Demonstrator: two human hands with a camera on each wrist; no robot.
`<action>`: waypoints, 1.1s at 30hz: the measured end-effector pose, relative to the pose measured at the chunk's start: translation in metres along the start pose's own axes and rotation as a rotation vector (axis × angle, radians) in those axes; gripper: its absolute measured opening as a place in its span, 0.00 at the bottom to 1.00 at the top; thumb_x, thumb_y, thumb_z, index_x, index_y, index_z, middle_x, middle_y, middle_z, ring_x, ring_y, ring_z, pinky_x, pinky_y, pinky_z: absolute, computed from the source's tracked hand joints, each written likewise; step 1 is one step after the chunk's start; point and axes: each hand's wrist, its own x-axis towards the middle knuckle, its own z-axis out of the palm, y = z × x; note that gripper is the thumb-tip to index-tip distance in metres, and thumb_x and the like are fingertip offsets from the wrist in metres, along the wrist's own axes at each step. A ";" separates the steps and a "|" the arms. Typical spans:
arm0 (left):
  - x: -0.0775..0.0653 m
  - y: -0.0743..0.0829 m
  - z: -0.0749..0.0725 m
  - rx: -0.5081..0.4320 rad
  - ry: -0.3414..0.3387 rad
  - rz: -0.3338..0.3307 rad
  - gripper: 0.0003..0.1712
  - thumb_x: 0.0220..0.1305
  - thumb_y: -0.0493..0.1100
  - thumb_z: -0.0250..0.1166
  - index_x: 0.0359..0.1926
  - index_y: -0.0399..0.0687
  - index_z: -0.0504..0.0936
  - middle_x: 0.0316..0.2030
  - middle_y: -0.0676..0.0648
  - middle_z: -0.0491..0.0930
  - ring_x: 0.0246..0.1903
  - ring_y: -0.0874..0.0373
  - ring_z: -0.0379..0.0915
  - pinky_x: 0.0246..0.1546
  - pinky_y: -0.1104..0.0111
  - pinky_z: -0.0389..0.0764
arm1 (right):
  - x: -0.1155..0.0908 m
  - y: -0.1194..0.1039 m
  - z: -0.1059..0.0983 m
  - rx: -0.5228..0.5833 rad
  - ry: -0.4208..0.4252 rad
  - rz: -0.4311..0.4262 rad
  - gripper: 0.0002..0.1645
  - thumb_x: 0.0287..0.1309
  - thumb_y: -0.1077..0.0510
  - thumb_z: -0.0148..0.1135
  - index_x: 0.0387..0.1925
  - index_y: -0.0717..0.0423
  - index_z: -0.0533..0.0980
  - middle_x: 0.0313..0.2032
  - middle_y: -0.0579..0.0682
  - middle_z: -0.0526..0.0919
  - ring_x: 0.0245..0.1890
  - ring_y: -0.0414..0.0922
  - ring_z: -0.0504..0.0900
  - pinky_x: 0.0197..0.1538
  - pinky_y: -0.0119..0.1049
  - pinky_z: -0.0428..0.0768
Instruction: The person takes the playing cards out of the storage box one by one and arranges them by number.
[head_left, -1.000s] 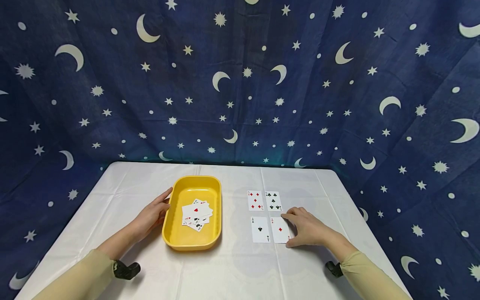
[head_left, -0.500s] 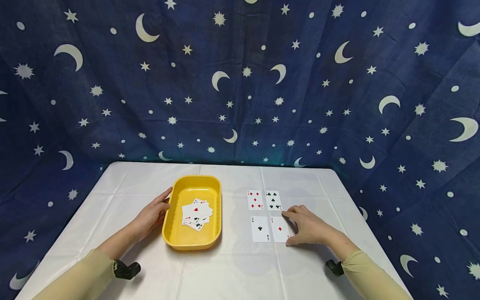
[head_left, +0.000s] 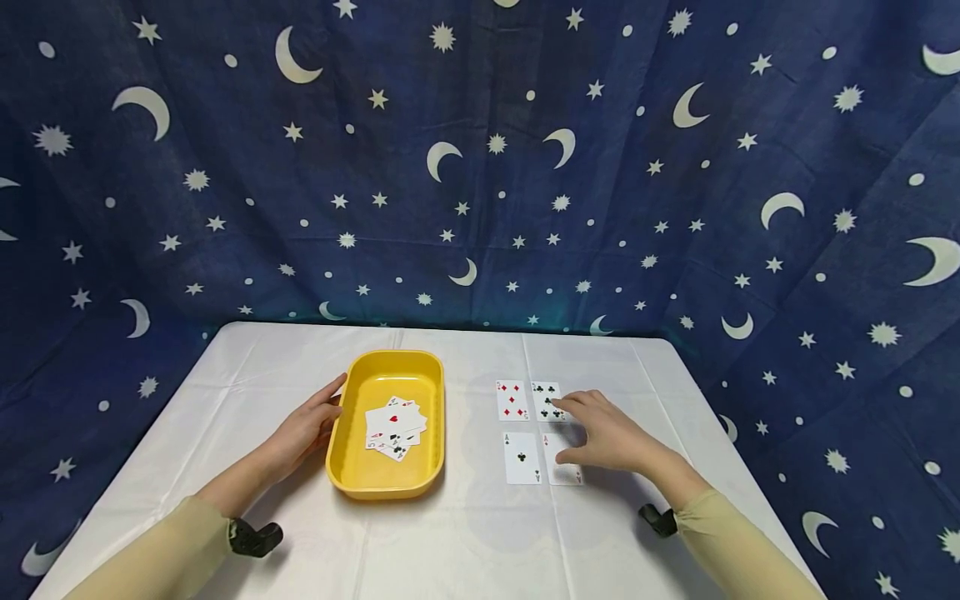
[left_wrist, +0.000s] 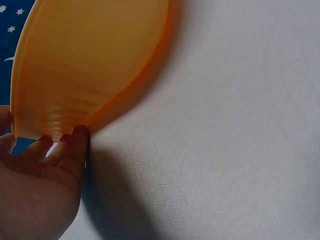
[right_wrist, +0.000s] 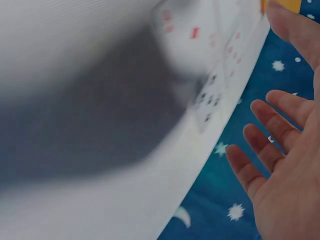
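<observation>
In the head view, several playing cards (head_left: 393, 421) lie in a loose heap inside a yellow tray (head_left: 384, 485), an ace of hearts among them. The left hand (head_left: 302, 435) rests at the tray's left side. Seen from the left wrist, its fingertips (left_wrist: 79, 132) touch the tray's outer wall. To the right, laid two by two, are a five of diamonds (head_left: 512, 400), a five of clubs (head_left: 542, 398), an ace of clubs (head_left: 521, 458) and an ace of diamonds (head_left: 564, 475). Spread over the two right-hand cards, the right hand (head_left: 613, 435) holds nothing and partly covers both.
A white cloth covers the table (head_left: 465, 542). Behind it and along both sides hangs a dark blue curtain (head_left: 480, 208) with moons and stars. Dark wrist bands (head_left: 253, 537) sit by the beige sleeves.
The right hand has come up off the ace of diamonds' right edge and moved slightly left and away from the person, over the cards. Left hand and tray stay put.
</observation>
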 end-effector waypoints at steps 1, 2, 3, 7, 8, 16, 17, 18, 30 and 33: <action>0.000 0.000 0.000 -0.001 -0.002 0.002 0.39 0.78 0.41 0.45 0.83 0.63 0.41 0.80 0.35 0.45 0.74 0.39 0.56 0.70 0.49 0.63 | 0.004 -0.003 -0.001 0.001 0.004 -0.003 0.54 0.45 0.38 0.80 0.72 0.52 0.71 0.65 0.52 0.74 0.66 0.52 0.69 0.67 0.54 0.70; 0.000 0.000 0.000 -0.003 -0.005 0.006 0.39 0.78 0.41 0.45 0.83 0.63 0.41 0.80 0.35 0.45 0.74 0.39 0.55 0.71 0.48 0.63 | 0.008 -0.007 -0.003 0.005 0.007 -0.008 0.54 0.46 0.38 0.79 0.72 0.52 0.70 0.65 0.52 0.74 0.66 0.52 0.68 0.67 0.55 0.69; 0.000 0.000 0.000 -0.004 -0.006 0.007 0.39 0.78 0.41 0.45 0.83 0.63 0.41 0.80 0.35 0.45 0.74 0.39 0.55 0.71 0.48 0.62 | 0.012 -0.011 -0.004 0.008 0.005 -0.011 0.54 0.47 0.37 0.79 0.73 0.51 0.70 0.66 0.52 0.74 0.67 0.52 0.68 0.68 0.55 0.69; 0.000 -0.001 0.000 -0.013 -0.008 0.007 0.39 0.78 0.40 0.45 0.83 0.62 0.41 0.80 0.35 0.44 0.75 0.39 0.54 0.71 0.47 0.60 | 0.030 -0.029 -0.008 0.028 -0.009 -0.034 0.53 0.49 0.36 0.76 0.75 0.48 0.68 0.67 0.48 0.72 0.69 0.49 0.66 0.70 0.54 0.66; 0.001 -0.001 0.000 -0.014 -0.006 0.006 0.39 0.78 0.40 0.45 0.83 0.62 0.41 0.80 0.35 0.45 0.75 0.39 0.54 0.71 0.48 0.60 | 0.035 -0.033 -0.009 0.028 -0.010 -0.045 0.53 0.50 0.36 0.76 0.75 0.47 0.68 0.67 0.47 0.72 0.69 0.49 0.66 0.70 0.53 0.66; 0.004 -0.002 -0.003 -0.009 0.001 0.003 0.40 0.78 0.41 0.46 0.83 0.61 0.42 0.80 0.37 0.46 0.75 0.40 0.55 0.71 0.49 0.61 | 0.074 -0.065 -0.014 0.002 -0.029 -0.095 0.52 0.52 0.34 0.73 0.75 0.43 0.67 0.69 0.44 0.71 0.69 0.45 0.64 0.72 0.49 0.63; 0.004 -0.002 -0.003 -0.009 0.000 0.004 0.40 0.77 0.41 0.46 0.83 0.61 0.42 0.80 0.37 0.46 0.75 0.40 0.55 0.71 0.50 0.61 | 0.079 -0.069 -0.014 0.003 -0.030 -0.104 0.51 0.52 0.34 0.74 0.75 0.44 0.67 0.69 0.44 0.71 0.69 0.46 0.64 0.71 0.49 0.64; 0.004 -0.002 -0.003 -0.012 0.002 0.002 0.40 0.77 0.41 0.46 0.83 0.61 0.42 0.80 0.37 0.46 0.74 0.40 0.55 0.71 0.50 0.62 | 0.085 -0.074 -0.014 0.000 -0.031 -0.113 0.51 0.52 0.34 0.74 0.75 0.44 0.67 0.69 0.44 0.71 0.69 0.46 0.64 0.72 0.50 0.63; 0.001 -0.002 -0.003 0.002 0.007 0.006 0.40 0.77 0.41 0.46 0.83 0.62 0.43 0.79 0.37 0.49 0.72 0.40 0.60 0.69 0.52 0.67 | 0.142 -0.128 -0.005 -0.021 -0.081 -0.207 0.49 0.55 0.36 0.71 0.75 0.45 0.68 0.68 0.45 0.72 0.69 0.47 0.64 0.72 0.49 0.63; 0.001 -0.001 -0.003 0.007 -0.001 0.014 0.39 0.78 0.41 0.45 0.83 0.60 0.42 0.79 0.36 0.49 0.71 0.41 0.61 0.67 0.53 0.70 | 0.153 -0.139 -0.001 -0.042 -0.097 -0.227 0.48 0.55 0.36 0.71 0.74 0.45 0.68 0.68 0.45 0.72 0.68 0.47 0.65 0.72 0.48 0.63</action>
